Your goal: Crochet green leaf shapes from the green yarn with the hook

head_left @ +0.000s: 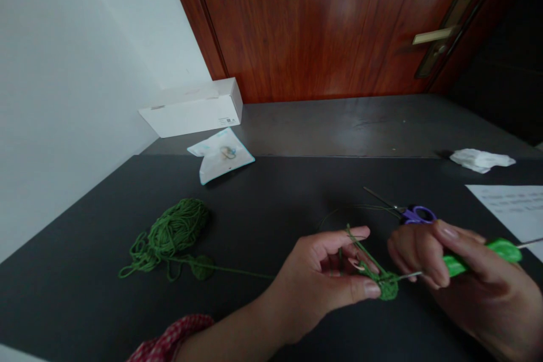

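Note:
Between thumb and fingers, my left hand (322, 277) pinches a small green crocheted piece (388, 287). Green yarn runs up over its raised index finger. My right hand (470, 277) is closed around the green handle of a crochet hook (456, 264); the metal tip reaches into the edge of the piece. A strand of yarn trails left from my left hand to a loose green skein (180, 229) on the dark table. Near that strand lies a small round green piece (202, 267). Purple-handled scissors (418, 215) lie just beyond my right hand.
A white box (195, 110) stands at the back left against the wall. In front of it lies a white plastic packet (227, 157). A crumpled white tissue (481, 159) and a printed sheet (515, 206) are at the right. A wooden door (318, 28) rises behind the table.

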A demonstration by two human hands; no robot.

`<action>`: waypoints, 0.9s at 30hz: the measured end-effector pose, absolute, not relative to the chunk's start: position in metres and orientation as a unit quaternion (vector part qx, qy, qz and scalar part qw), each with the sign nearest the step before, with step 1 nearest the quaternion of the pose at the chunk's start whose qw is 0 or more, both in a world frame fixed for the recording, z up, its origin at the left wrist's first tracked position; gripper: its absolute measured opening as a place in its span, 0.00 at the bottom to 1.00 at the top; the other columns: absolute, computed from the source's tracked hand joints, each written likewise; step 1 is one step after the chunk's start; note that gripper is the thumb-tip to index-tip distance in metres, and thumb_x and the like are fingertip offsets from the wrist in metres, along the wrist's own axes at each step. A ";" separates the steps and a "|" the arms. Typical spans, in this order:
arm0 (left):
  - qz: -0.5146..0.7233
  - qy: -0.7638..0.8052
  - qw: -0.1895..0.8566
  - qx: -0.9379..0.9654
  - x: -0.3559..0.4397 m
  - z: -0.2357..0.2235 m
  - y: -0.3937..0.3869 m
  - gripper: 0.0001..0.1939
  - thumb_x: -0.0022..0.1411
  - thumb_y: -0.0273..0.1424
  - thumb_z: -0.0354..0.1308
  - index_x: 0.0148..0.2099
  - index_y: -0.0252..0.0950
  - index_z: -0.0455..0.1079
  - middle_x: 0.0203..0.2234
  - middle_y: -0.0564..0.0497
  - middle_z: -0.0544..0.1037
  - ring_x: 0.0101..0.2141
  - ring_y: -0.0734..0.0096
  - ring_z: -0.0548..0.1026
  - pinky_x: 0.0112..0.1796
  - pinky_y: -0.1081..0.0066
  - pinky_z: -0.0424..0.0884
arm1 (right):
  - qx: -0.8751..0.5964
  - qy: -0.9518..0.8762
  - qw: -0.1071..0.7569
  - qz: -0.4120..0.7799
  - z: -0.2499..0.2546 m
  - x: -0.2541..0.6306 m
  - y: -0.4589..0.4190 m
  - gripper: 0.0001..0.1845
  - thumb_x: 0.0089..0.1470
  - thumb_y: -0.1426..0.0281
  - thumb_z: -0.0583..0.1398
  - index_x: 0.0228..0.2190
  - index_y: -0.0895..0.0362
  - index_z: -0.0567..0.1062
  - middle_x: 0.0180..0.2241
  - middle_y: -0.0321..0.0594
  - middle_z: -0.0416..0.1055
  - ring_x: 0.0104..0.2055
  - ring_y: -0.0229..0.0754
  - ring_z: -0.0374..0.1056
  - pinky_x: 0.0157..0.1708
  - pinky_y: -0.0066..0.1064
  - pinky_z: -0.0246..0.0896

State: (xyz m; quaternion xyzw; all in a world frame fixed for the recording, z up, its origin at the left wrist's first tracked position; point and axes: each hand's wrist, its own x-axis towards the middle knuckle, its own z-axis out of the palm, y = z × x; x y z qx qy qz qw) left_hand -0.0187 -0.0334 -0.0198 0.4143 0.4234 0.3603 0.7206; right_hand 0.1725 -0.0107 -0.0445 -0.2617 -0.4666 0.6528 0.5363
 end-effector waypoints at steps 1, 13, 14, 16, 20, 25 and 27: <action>0.360 0.425 0.719 0.416 -0.019 -0.019 -0.034 0.09 0.46 0.26 0.71 0.32 0.34 0.77 0.39 0.48 0.80 0.38 0.71 0.75 0.45 0.69 0.68 | -0.262 -0.470 0.539 0.648 -0.046 0.173 -0.012 0.28 0.64 0.65 0.50 0.17 0.54 0.76 0.14 0.38 0.64 0.22 0.40 0.61 0.24 0.35 0.56; 0.360 0.426 0.728 0.399 -0.018 -0.020 -0.032 0.33 0.48 0.25 0.71 0.57 0.34 0.70 0.42 0.47 0.80 0.35 0.76 0.75 0.43 0.74 0.69 | -0.267 -0.552 0.540 0.576 -0.050 0.182 -0.025 0.25 0.66 0.65 0.48 0.23 0.55 0.76 0.21 0.39 0.68 0.29 0.42 0.62 0.31 0.36 0.56; 0.363 0.425 0.729 0.395 -0.018 -0.021 -0.032 0.33 0.48 0.25 0.71 0.58 0.33 0.69 0.41 0.47 0.80 0.35 0.76 0.75 0.43 0.74 0.69 | -0.269 -0.561 0.540 0.567 -0.048 0.182 -0.025 0.25 0.66 0.65 0.48 0.24 0.55 0.76 0.21 0.39 0.68 0.29 0.42 0.62 0.30 0.35 0.56; 0.366 0.426 0.729 0.390 -0.019 -0.021 -0.033 0.33 0.48 0.24 0.71 0.58 0.33 0.70 0.39 0.48 0.80 0.35 0.75 0.75 0.43 0.73 0.69 | -0.273 -0.580 0.536 0.549 -0.045 0.182 -0.026 0.25 0.66 0.65 0.48 0.24 0.55 0.76 0.21 0.39 0.68 0.28 0.42 0.62 0.29 0.35 0.56; 0.370 0.428 0.723 0.395 -0.018 -0.021 -0.033 0.32 0.47 0.22 0.70 0.57 0.32 0.70 0.35 0.50 0.79 0.35 0.75 0.74 0.44 0.73 0.69 | -0.270 -0.615 0.525 0.523 -0.043 0.184 -0.029 0.24 0.67 0.65 0.47 0.25 0.54 0.75 0.21 0.39 0.68 0.28 0.42 0.62 0.28 0.34 0.57; 0.382 0.425 0.724 0.386 -0.018 -0.027 -0.031 0.31 0.47 0.21 0.70 0.55 0.33 0.72 0.29 0.55 0.77 0.32 0.77 0.73 0.40 0.73 0.69 | -0.284 -0.675 0.502 0.460 -0.047 0.189 -0.034 0.22 0.67 0.64 0.47 0.25 0.53 0.74 0.22 0.39 0.68 0.28 0.43 0.64 0.31 0.36 0.59; 0.387 0.424 0.724 0.382 -0.019 -0.029 -0.031 0.31 0.47 0.21 0.70 0.55 0.34 0.71 0.29 0.55 0.77 0.32 0.77 0.74 0.39 0.73 0.69 | -0.300 -0.691 0.494 0.435 -0.048 0.190 -0.035 0.22 0.66 0.64 0.48 0.25 0.53 0.74 0.22 0.39 0.69 0.27 0.44 0.66 0.32 0.37 0.61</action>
